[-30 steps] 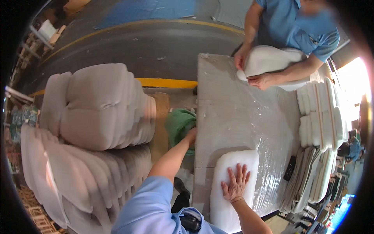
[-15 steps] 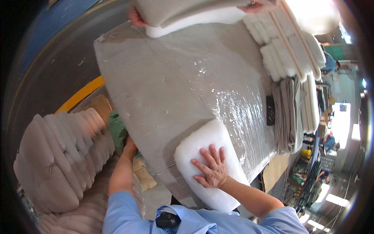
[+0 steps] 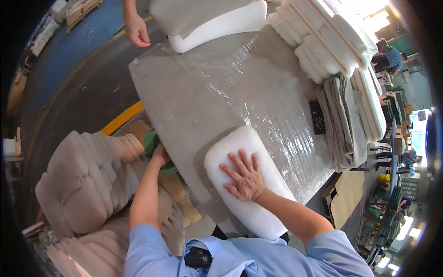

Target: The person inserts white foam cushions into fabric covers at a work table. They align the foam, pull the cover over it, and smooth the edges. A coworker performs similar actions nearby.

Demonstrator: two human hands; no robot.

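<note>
My right hand (image 3: 244, 177) lies flat with its fingers spread on a thick white padding block (image 3: 258, 207), which rests on the near edge of the plastic-covered table (image 3: 203, 101). Off the table's left edge, my left hand (image 3: 160, 155) reaches down to a green cloth or bag (image 3: 151, 143); its fingers are mostly hidden there, so their grip does not show. At the far end, a grey fabric piece (image 3: 198, 16) covers most of another white pad (image 3: 217, 30). Another person's hand (image 3: 137, 31) hangs beside it, apart from the pad.
Beige cushions (image 3: 83, 184) are piled at my left. White padding stacks (image 3: 318, 41), folded grey fabric (image 3: 340, 124) and a small black object (image 3: 317, 117) line the table's right side. A brown board (image 3: 348, 196) stands beyond the near right corner. Other people work farther right.
The other person's hand has come off the far pad's left end. My right hand stays flat on the white block, and my left stays by the green material. The whole view has shifted slightly.
</note>
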